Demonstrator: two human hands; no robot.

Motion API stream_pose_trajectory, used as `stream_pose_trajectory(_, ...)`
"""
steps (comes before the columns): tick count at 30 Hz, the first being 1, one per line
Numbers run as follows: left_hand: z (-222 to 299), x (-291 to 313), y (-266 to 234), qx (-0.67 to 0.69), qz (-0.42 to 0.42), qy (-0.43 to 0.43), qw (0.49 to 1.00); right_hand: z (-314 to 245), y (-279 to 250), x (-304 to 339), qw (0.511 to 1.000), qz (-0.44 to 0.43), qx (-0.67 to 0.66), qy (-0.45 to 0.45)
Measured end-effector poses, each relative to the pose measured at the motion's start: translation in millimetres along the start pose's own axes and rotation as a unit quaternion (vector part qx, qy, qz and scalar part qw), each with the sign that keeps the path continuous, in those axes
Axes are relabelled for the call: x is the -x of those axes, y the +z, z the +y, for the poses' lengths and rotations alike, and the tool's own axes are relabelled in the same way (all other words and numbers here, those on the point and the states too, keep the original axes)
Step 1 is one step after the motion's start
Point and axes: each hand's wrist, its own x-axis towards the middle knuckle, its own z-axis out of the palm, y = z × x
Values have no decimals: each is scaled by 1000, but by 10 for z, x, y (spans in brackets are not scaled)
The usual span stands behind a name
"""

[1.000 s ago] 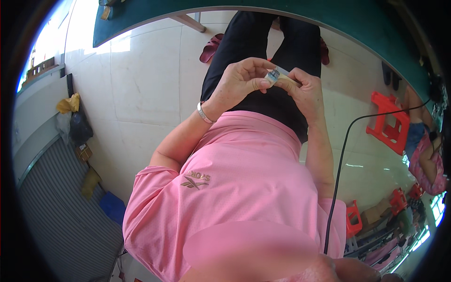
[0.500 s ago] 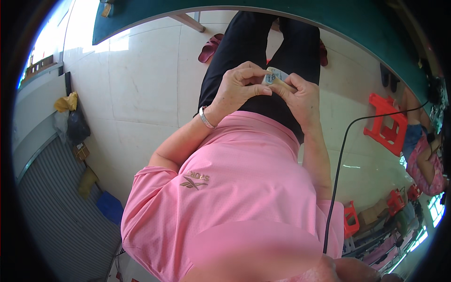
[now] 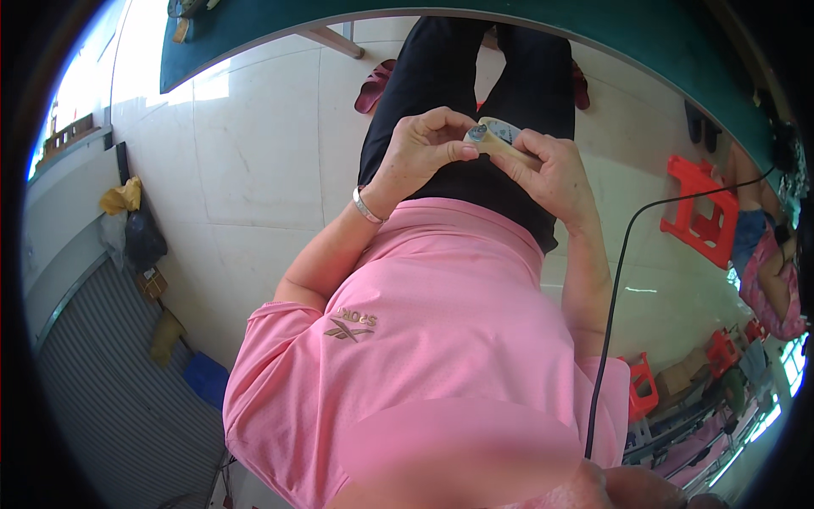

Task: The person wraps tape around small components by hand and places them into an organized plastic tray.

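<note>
Over my lap, both hands are on a small cream-coloured object (image 3: 500, 146) with a rounded pale face bearing dark markings and a grey, metallic-looking end. Its exact kind cannot be made out. My left hand (image 3: 428, 153) has thumb and forefinger closed around the grey end. From the other side, my right hand (image 3: 551, 176) grips the cream body, its thumb along the near side and its curled fingers partly hiding that end.
A green table (image 3: 271, 30) curves across the front, above my knees. A black cable (image 3: 625, 246) hangs at my right. Beyond it are a red plastic stool (image 3: 700, 210) and another seated person (image 3: 767, 280). Bags (image 3: 144, 237) lie by the left wall.
The right hand has shifted slightly to the right. The cream object has turned a little, showing more of its pale marked face. Both hands remain on it.
</note>
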Motion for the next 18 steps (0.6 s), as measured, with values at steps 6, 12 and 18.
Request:
stream_pose_trajectory(6, -57, 3, 9, -10, -8, -4, 1000, 74, 70, 20, 997, 67, 23, -40)
stream_pose_trajectory(12, -61, 9, 51, -1, -4, 1, 1000, 128, 156, -12, 986, 137, 69, -60)
stream_pose_trajectory(18, -103, 20, 30, -19, -18, 9, 1000, 153, 178, -25, 979, 168, 70, -89)
